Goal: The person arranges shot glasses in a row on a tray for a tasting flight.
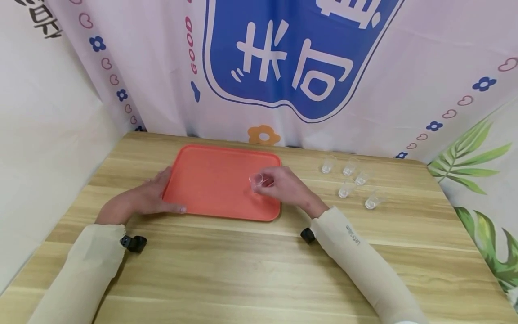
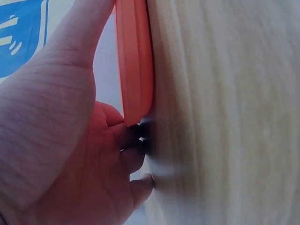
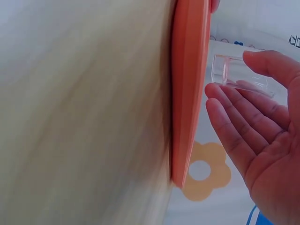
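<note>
The red tray (image 1: 218, 180) lies flat on the wooden table. My left hand (image 1: 155, 198) holds its near left corner, the thumb along the near edge and the fingers around the left side. In the left wrist view, the fingers (image 2: 133, 157) reach down past the tray's end towards the table. Over the tray's right part, my right hand (image 1: 283, 184) pinches a small clear cup (image 1: 256, 180) between thumb and fingers. The right wrist view has the cup (image 3: 234, 72) upright, its base very close to tray level; whether it touches is unclear.
Several similar clear cups, among them the nearest one (image 1: 371, 201), stand on the table (image 1: 243, 270) right of the tray. A printed curtain (image 1: 170, 90) hangs behind the table's far edge, with white cloth (image 1: 52, 117) at the left. Small black devices sit at both wrists.
</note>
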The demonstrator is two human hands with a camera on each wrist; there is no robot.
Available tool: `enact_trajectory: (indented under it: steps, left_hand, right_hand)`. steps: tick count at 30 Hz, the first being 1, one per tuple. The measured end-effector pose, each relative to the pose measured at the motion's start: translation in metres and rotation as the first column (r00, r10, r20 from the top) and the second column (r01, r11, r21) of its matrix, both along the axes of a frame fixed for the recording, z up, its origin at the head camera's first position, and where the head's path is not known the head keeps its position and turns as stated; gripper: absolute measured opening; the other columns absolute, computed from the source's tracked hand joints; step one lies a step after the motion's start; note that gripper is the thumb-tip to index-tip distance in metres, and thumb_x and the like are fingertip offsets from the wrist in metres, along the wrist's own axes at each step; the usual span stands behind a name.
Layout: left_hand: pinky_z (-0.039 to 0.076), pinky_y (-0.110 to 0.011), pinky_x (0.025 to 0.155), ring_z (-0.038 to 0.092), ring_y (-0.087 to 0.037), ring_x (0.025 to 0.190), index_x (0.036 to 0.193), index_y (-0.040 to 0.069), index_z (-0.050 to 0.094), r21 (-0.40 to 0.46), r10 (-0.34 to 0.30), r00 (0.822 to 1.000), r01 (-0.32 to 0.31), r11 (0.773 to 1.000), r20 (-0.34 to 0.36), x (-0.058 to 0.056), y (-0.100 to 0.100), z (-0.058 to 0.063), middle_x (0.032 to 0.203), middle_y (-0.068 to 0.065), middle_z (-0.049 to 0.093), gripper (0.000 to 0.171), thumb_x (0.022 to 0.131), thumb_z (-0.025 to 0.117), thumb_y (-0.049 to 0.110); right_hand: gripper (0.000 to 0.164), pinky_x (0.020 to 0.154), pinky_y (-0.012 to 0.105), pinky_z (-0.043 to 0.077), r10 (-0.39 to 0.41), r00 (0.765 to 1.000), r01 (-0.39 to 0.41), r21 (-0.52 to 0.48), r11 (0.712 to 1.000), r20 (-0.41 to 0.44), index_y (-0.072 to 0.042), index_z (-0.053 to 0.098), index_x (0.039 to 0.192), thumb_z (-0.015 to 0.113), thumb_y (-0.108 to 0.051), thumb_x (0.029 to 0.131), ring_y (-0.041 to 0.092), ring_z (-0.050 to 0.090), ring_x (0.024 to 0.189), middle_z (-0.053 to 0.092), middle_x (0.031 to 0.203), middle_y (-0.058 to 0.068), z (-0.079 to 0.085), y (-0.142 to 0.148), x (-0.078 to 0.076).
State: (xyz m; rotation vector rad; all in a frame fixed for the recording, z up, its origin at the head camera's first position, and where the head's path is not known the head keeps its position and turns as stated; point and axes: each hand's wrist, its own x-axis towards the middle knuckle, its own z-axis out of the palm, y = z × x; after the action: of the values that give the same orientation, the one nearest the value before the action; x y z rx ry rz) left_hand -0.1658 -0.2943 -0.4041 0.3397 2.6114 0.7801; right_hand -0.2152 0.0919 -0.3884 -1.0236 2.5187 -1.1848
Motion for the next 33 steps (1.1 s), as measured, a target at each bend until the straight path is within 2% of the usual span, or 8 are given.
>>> enact_trajectory:
  steps: [7, 11, 15, 23, 33]
  left_hand:
    - [0.005, -0.075, 0.114, -0.002, -0.055, 0.150, 0.159, -0.005, -0.015, 0.019, -0.009, 1.000, 0.009, 1.000, -0.009, -0.001, 0.000, 0.000, 0.165, -0.035, -0.004, 0.135, 0.084, 0.082, 0.053]
    - [0.005, -0.075, 0.114, -0.003, -0.055, 0.150, 0.159, -0.006, -0.014, 0.022, -0.002, 1.000, 0.002, 1.000, -0.003, 0.000, 0.000, 0.000, 0.164, -0.036, -0.004, 0.136, 0.083, 0.083, 0.053]
    - [0.005, -0.074, 0.115, -0.003, -0.055, 0.150, 0.158, -0.007, -0.014, 0.012, 0.006, 1.000, -0.006, 1.000, -0.001, 0.000, 0.000, 0.000, 0.164, -0.037, -0.004, 0.137, 0.082, 0.083, 0.053]
    - [0.004, -0.075, 0.114, -0.001, -0.055, 0.150, 0.159, -0.005, -0.013, 0.032, -0.005, 1.000, 0.005, 0.999, -0.015, 0.001, 0.002, -0.001, 0.165, -0.035, -0.003, 0.135, 0.084, 0.083, 0.053]
    - [0.004, -0.072, 0.116, -0.001, -0.054, 0.151, 0.160, -0.002, -0.014, -0.001, 0.018, 1.000, -0.018, 1.000, 0.004, 0.002, -0.001, 0.000, 0.166, -0.032, -0.004, 0.138, 0.082, 0.080, 0.061]
  right_hand:
    - [0.014, 0.081, 0.025, 0.057, 0.001, 1.000, -0.001, -0.001, 1.000, -0.001, -0.009, 0.075, 0.105, 0.079, -0.016, 0.093, 0.011, 0.068, 0.087, 0.071, 0.095, -0.004, -0.004, -0.021, -0.005]
    - [0.018, 0.080, 0.024, 0.056, -0.018, 1.000, 0.017, 0.012, 1.000, 0.015, -0.010, 0.075, 0.106, 0.080, -0.020, 0.093, 0.009, 0.068, 0.087, 0.072, 0.095, -0.005, -0.006, -0.032, -0.008]
    - [0.021, 0.080, 0.025, 0.056, -0.027, 0.999, 0.026, 0.027, 0.999, 0.031, -0.012, 0.076, 0.109, 0.080, -0.025, 0.093, 0.007, 0.068, 0.089, 0.072, 0.097, -0.006, -0.005, -0.044, -0.011]
    - [0.016, 0.079, 0.024, 0.054, -0.012, 1.000, 0.011, 0.048, 0.999, 0.025, -0.015, 0.074, 0.104, 0.078, -0.026, 0.094, 0.005, 0.066, 0.090, 0.072, 0.096, -0.009, -0.001, -0.066, -0.016]
    - [0.011, 0.078, 0.024, 0.054, 0.012, 1.000, -0.013, 0.037, 0.999, 0.023, -0.018, 0.073, 0.099, 0.078, -0.026, 0.094, 0.006, 0.065, 0.086, 0.070, 0.092, -0.010, 0.003, -0.095, -0.023]
